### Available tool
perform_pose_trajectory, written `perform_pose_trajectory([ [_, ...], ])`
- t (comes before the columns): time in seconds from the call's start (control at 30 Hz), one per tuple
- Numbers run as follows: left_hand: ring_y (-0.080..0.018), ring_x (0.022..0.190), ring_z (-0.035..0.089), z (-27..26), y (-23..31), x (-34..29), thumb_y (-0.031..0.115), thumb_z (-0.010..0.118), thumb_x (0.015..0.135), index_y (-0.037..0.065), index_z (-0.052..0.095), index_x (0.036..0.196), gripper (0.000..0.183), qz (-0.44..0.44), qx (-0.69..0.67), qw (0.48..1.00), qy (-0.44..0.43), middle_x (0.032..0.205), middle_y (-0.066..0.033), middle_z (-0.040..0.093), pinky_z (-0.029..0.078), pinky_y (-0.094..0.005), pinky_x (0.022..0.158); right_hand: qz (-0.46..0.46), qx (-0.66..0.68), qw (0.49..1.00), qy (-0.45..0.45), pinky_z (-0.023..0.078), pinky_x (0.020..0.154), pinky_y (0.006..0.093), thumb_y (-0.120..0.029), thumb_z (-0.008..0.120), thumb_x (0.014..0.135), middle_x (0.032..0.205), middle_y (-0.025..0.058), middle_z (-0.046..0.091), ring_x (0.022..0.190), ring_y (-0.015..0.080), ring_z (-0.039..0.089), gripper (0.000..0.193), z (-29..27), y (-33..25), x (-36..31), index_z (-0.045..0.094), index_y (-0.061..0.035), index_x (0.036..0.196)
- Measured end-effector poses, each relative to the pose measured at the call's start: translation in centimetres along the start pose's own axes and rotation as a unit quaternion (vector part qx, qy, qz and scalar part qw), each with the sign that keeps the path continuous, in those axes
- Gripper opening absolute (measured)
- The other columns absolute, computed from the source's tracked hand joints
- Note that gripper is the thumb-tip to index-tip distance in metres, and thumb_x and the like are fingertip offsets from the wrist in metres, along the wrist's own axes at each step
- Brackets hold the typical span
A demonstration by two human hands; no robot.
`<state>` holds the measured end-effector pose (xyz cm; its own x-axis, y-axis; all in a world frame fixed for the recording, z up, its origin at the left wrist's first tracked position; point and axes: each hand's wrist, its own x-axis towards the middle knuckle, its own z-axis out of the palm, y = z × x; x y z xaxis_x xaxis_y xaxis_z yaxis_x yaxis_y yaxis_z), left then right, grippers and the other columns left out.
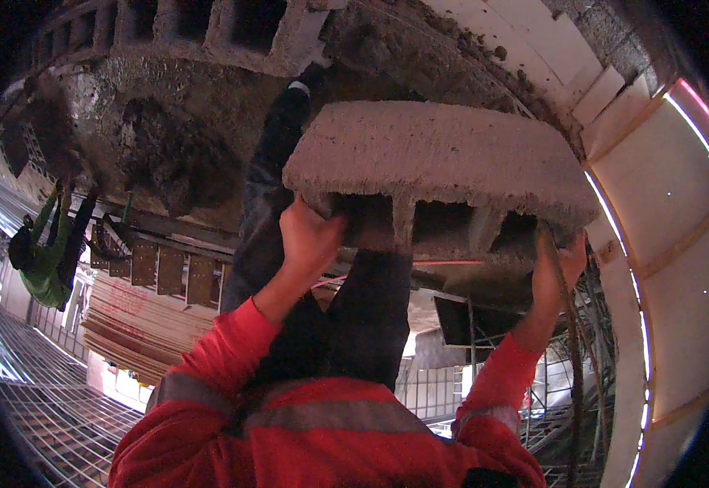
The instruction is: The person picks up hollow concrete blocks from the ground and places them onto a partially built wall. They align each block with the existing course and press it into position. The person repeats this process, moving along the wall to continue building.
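A rough grey concrete block (444,154) with hollow cells is held up in front of me, its long solid face toward the top of the view. My left hand (312,237) grips the block's lower left end, with the thumb reaching toward a hollow. At the other end, my right hand (556,268) is closed around the lower right corner. Part of its fingers is hidden behind the block and a thin dark upright strip. My legs, in dark trousers, stand below the block.
A row of hollow blocks (200,28) runs along the top left. Dark loose earth or mortar (171,154) lies beneath it. A person in green (53,260) bends at the far left, near stacked boards (143,317) and wire mesh (45,407). Pale panels (676,285) rise at right.
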<state>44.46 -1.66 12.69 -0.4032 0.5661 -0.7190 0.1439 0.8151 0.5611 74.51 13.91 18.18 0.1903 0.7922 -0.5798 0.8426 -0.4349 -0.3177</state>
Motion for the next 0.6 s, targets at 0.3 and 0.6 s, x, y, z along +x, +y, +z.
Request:
perform_pose_trajectory([
  [0.3,-0.0391,0.074,0.062,-0.5,3.3,6.2,0.013,0.068,0.061,-0.012,0.053,0.101,0.05,0.037,0.198,0.979,-0.021,0.071,-0.0238,0.061,0.049,-0.0424,0.063,-0.019,-0.043,0.998,0.049,0.041,0.088,0.0334,-0.021,0.068,0.077,0.108,0.0125,0.061,0.097,0.0225,0.056,0.05,3.6,3.9,1.6,0.052,0.0025,0.117],
  [0.6,-0.0388,0.073,0.062,-0.4,5.4,12.3,0.019,0.068,0.063,-0.013,0.053,0.107,0.057,0.126,0.311,0.942,-0.026,0.074,-0.0241,0.062,0.05,-0.0432,0.066,0.046,0.059,0.996,0.05,0.047,0.079,0.0329,-0.021,0.07,0.075,0.106,0.0118,0.062,0.09,0.0208,0.059,0.049,7.9,5.3,3.1,0.053,0.0002,0.116],
])
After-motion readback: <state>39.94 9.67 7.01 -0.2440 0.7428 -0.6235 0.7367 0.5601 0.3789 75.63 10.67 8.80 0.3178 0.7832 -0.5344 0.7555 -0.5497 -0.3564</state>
